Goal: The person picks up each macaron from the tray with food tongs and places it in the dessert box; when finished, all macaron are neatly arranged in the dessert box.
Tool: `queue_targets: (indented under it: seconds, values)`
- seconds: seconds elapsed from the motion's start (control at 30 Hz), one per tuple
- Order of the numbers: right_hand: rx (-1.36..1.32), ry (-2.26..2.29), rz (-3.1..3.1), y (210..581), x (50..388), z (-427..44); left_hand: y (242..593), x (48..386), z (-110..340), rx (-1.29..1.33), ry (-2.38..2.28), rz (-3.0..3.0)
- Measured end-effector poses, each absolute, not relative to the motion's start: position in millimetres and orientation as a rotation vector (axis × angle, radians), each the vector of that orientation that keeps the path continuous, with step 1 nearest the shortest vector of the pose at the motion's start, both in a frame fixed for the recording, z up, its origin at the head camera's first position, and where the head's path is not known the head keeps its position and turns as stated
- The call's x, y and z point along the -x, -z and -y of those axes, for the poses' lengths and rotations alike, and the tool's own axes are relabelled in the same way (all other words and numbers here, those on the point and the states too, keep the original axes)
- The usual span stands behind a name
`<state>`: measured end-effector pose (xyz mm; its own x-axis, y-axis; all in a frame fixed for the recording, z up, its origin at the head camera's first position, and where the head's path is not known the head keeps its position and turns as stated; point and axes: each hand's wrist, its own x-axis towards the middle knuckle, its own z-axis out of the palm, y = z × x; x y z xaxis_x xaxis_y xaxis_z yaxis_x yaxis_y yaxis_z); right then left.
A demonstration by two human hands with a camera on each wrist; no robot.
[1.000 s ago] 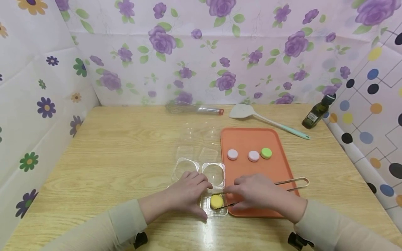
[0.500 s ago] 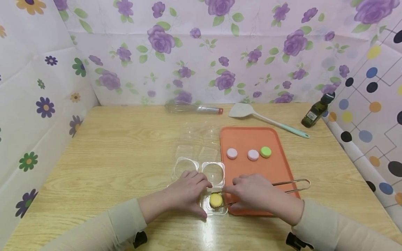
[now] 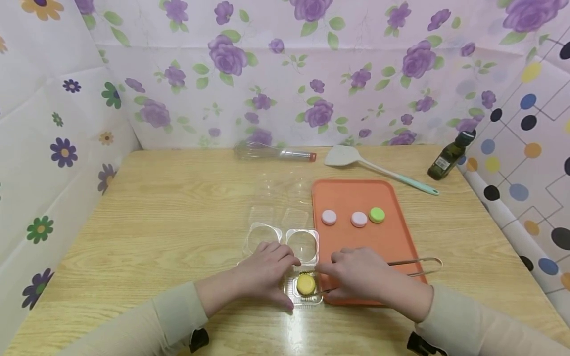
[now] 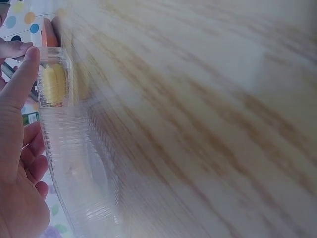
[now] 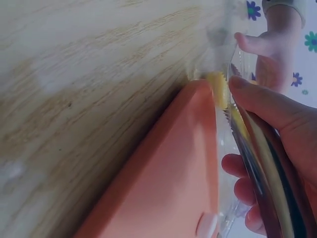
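Observation:
A yellow macaron [image 3: 306, 285] sits in the near right compartment of a clear plastic box [image 3: 302, 245], also visible side-on in the left wrist view. My right hand [image 3: 358, 273] holds metal tongs [image 3: 418, 261] between thumb and fingers. Their toothed tips lie on either side of the macaron; whether both touch it I cannot tell. My left hand [image 3: 267, 272] rests at the left side of the same compartment, thumb by its front edge, fingers spread over the box. In the left wrist view the thumb [image 4: 22, 77] touches the clear rim.
An orange tray [image 3: 356, 190] right of the box bears two pink macarons [image 3: 329, 217] and a green one [image 3: 376, 215]. The clear lid [image 3: 282, 190] extends behind the box. Farther back lie a whisk [image 3: 276, 152], a spatula [image 3: 378, 170] and a dark bottle [image 3: 451, 155].
The tong tips have spread slightly from the yellow macaron, and the tongs' looped end has shifted a little to the right. My left hand has stayed in place.

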<state>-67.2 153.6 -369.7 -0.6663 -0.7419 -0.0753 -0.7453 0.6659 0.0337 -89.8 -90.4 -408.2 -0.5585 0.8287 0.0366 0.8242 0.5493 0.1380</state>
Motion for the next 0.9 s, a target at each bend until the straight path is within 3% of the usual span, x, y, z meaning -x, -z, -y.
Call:
queue_targets:
  seconds: [0.9]
  values:
    - [1.173, 0.308, -2.804, 366.5, 74.4, -193.7, 398.9, 103.1, 94.2, -1.472, -0.319, -2.754]
